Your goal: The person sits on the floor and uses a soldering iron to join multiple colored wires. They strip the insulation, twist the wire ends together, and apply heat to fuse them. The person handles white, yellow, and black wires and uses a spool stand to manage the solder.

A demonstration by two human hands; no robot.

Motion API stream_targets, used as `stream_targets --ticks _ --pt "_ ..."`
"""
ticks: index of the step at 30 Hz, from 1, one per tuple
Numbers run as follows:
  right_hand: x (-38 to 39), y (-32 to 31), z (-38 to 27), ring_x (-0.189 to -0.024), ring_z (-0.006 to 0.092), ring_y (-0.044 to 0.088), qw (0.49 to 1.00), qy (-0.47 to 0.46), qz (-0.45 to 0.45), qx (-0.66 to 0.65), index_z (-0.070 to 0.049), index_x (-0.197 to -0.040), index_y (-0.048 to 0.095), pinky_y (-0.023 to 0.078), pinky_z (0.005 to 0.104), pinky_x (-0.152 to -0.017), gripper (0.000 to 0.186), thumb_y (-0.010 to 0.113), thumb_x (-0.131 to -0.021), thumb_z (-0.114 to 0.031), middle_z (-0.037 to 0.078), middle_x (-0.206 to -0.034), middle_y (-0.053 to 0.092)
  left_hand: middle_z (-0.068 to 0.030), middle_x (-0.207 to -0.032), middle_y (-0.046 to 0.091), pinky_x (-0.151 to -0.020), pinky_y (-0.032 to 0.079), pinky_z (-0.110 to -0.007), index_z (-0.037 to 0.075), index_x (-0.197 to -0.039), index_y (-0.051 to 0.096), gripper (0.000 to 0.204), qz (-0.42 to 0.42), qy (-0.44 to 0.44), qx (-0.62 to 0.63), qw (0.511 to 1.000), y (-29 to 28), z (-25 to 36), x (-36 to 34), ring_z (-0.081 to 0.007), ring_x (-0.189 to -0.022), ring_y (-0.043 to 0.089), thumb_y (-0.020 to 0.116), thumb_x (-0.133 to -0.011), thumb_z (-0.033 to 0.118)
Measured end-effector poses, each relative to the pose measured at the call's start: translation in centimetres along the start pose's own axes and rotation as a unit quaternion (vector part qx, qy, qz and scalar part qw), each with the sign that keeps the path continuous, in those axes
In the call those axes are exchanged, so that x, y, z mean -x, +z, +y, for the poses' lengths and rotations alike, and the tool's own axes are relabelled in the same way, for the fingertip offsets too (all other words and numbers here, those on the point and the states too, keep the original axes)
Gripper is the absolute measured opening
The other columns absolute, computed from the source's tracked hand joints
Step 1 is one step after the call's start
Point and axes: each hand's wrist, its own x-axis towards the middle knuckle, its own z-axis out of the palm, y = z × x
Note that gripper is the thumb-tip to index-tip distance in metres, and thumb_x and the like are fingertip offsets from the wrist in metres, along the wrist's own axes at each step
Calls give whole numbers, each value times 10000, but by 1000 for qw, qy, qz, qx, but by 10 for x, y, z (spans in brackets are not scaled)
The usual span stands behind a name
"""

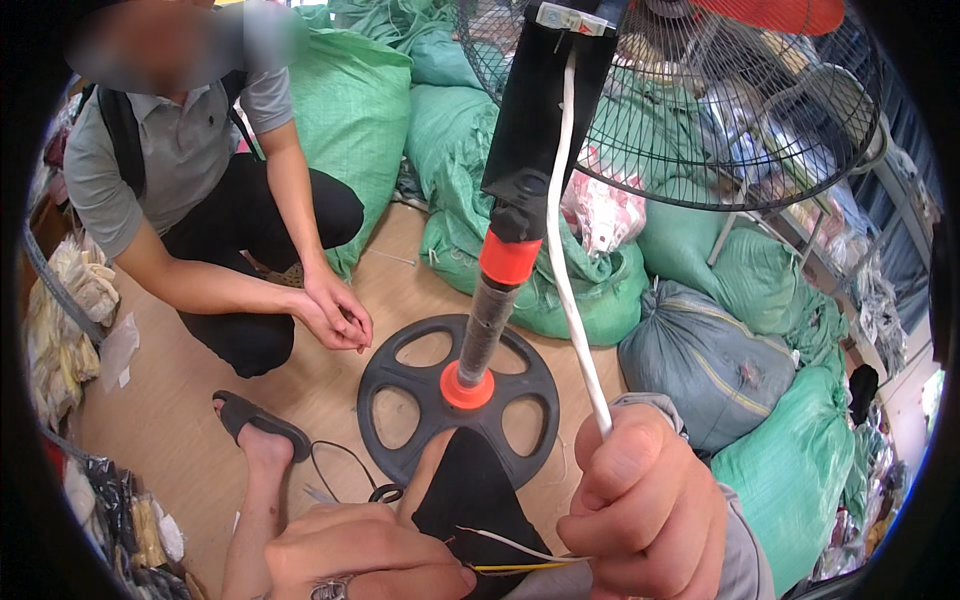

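My right hand (650, 510) is closed around a white cable (565, 255), which runs up to the black housing (535, 110) of a pedestal fan. From that fist a yellow wire (510, 568) and a thin white wire (515, 543) stick out to the left. The thin white wire looks stripped at its tip. My left hand (370, 555), with a ring on one finger, is closed at the yellow wire's end; its fingertips are partly hidden. Behind my hands stands the fan's pole (487, 325) with orange collars, on a round black base (375, 385).
The fan's wire cage (730, 180) overhangs the upper right. Another person (190, 190) squats at left, hands together (335, 312). Green sacks (350, 110) and a grey sack (700, 360) crowd the back and right. A black cord (345, 450) lies by the base.
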Motion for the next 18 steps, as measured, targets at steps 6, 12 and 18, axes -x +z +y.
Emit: stream_targets --ticks 6,12,18 --pt "-3 2 -6 -534 140 505 998 46 32 13 -163 -833 629 243 346 -509 169 618 -889 -4 -32 -649 472 -113 -772 646 -526 418 -300 10 -882 667 179 -1 -12 -19 1000 1 2 -3 -212 -581 581 772 -757 81" --pt "-3 -8 -3 -527 138 471 1000 -7 -25 -7 -168 -827 621 245 347 -512 173 615 -893 -9 -37 -645 466 -91 -757 641 -534 405 -295 30 -861 664 168 -2 -16 -41 999 2 4 -5 -192 -574 565 774 -740 69" --pt "-1 2 -2 -524 136 451 999 -26 19 25 -171 -824 610 248 348 -518 179 598 -891 -6 -44 -629 456 -91 -726 634 -510 395 -287 27 -854 664 171 7 -13 -34 999 3 3 -7 -188 -550 556 772 -724 56"
